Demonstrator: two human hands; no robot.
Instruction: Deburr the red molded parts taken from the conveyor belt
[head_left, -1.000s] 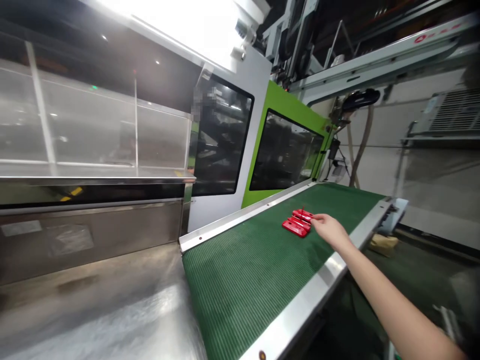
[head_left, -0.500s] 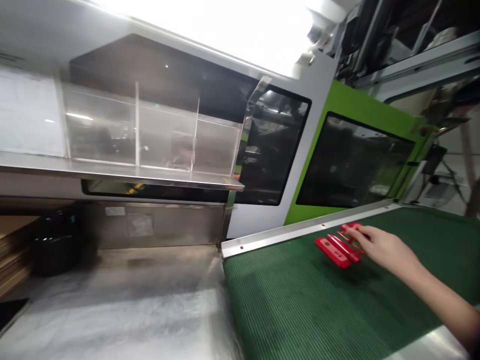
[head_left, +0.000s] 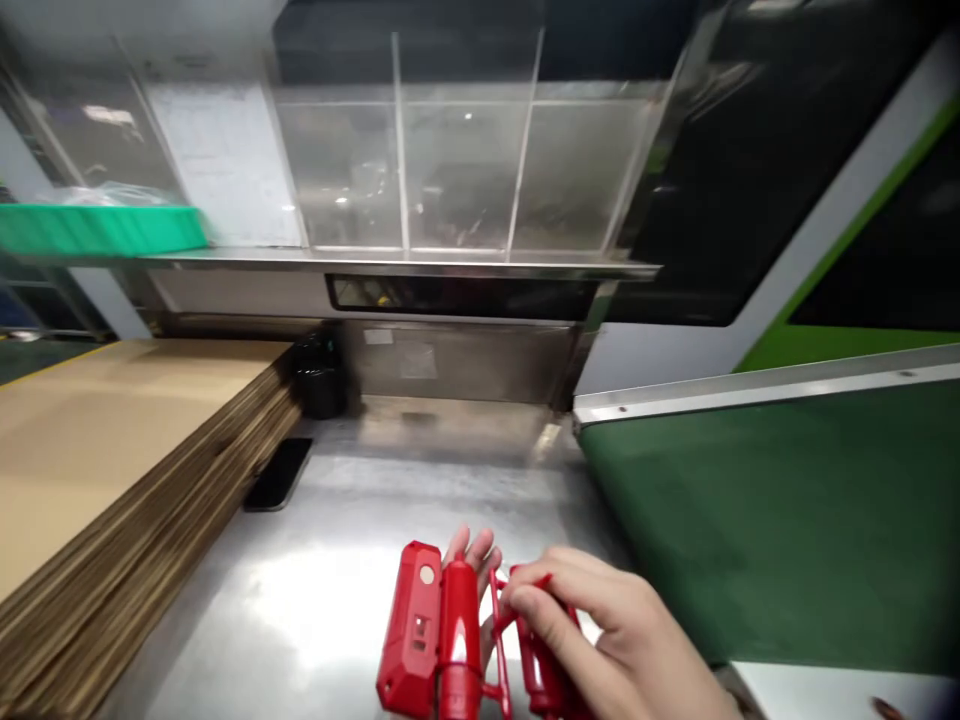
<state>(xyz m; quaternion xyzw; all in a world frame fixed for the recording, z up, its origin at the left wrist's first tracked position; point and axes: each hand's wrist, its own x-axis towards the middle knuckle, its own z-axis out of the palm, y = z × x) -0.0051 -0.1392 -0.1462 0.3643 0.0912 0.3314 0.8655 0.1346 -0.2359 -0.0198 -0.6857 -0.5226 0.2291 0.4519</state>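
A set of red moulded plastic parts (head_left: 459,640) joined by a thin sprue is in front of me at the bottom middle, above the metal table. My right hand (head_left: 615,630) pinches the sprue between thumb and fingers, with one red piece partly hidden beneath it. My left hand (head_left: 476,548) is behind and under the parts, its fingertips showing past their upper end. The parts lie against its fingers; its palm and thumb are mostly hidden. On the left, a flat piece has a round hole and a small square opening. Beside it is a glossy cylinder.
Stacked cardboard sheets (head_left: 142,430) fill the left, with a black phone-like slab (head_left: 279,475) and a black container (head_left: 319,375) beside them. A green conveyor belt (head_left: 795,520) runs along the right. A metal shelf (head_left: 450,262) crosses above the metal table (head_left: 360,490), carrying a green tray (head_left: 97,230).
My right hand has carried the red parts left from above the green belt to over the metal table. My left hand has come into view behind them. The view has turned left.
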